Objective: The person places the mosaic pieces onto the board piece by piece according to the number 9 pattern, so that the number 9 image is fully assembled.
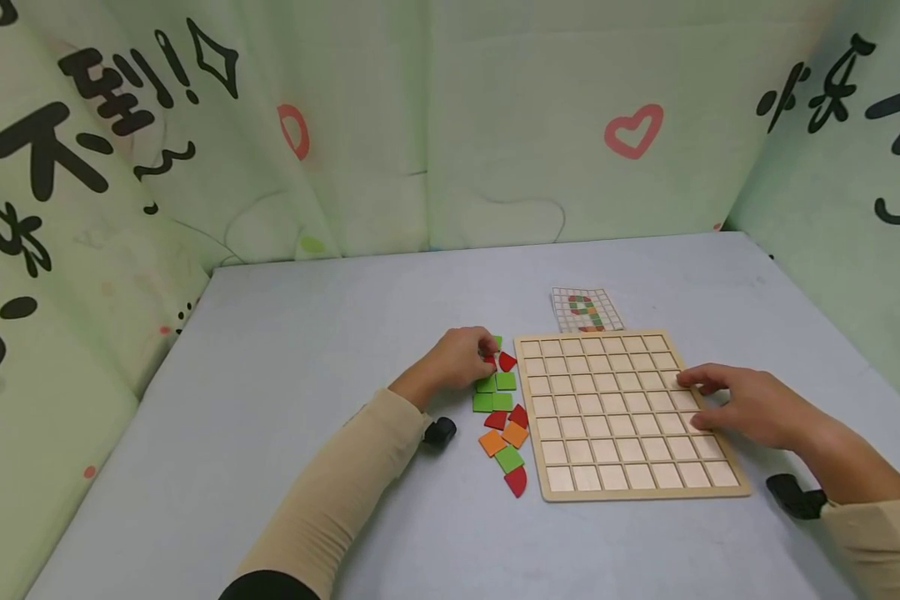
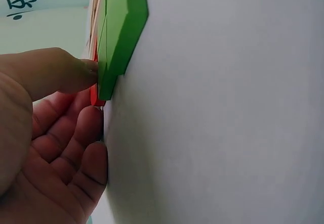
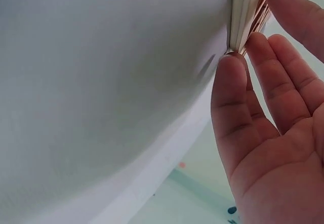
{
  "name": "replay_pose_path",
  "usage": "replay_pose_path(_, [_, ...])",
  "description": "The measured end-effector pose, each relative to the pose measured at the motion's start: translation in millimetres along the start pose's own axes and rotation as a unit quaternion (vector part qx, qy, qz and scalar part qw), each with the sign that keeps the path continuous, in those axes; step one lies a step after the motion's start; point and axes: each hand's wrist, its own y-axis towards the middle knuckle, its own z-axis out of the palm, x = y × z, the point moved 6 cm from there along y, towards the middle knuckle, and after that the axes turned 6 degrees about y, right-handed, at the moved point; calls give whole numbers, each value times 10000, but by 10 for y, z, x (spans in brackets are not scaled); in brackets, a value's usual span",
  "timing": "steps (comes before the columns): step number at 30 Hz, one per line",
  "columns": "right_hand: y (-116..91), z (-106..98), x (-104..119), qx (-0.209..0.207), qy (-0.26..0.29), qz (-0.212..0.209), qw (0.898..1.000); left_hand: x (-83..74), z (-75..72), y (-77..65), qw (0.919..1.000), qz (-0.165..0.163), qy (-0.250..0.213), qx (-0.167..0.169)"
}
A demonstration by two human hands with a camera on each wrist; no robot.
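My left hand (image 1: 459, 357) is at the upper end of a column of small flat tiles, beside the board's left edge. Its thumb and fingers pinch a red tile (image 1: 489, 361), largely hidden by the fingertips. In the left wrist view the thumb is right against the red tile (image 2: 96, 101), with green tiles (image 2: 121, 32) in front. Over the right rim of a wooden grid board (image 1: 647, 495) lies my right hand (image 1: 750, 404), its fingers spread and touching the rim. The right wrist view shows those fingertips along the board's edge (image 3: 240, 16).
Below the left hand lie green square tiles (image 1: 502, 402), orange squares (image 1: 492, 442) and red rounded-edge tiles (image 1: 516, 481). Behind the board, a card (image 1: 611, 312) shows a coloured pattern on a grid. Fabric walls (image 1: 495, 125) enclose the table (image 1: 307, 333) at the back and sides.
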Motion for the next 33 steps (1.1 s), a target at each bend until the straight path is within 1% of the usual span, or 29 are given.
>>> replay_pose_path(4, [-6, -9, 11, 13, 8, -31, 10000, 9, -5, -1, 9998, -173, -47, -9])
replay_pose_path(10, [-1, -5, -5, 22, 37, 14, 10000, 15, -11, -12, 9997, -192, 111, -86])
replay_pose_path(14, [3, -7, -6, 18, 65, -27, 10000, 14, -25, -22, 9996, -209, 155, -127])
replay_pose_path(24, [10, -10, -18, 23, 153, -132, 9998, -74, -48, -18, 9999, -56, 11, -115])
replay_pose_path(33, [44, -20, -38, 48, 177, -148, 9997, -158, -40, -28, 9999, 67, 53, -57])
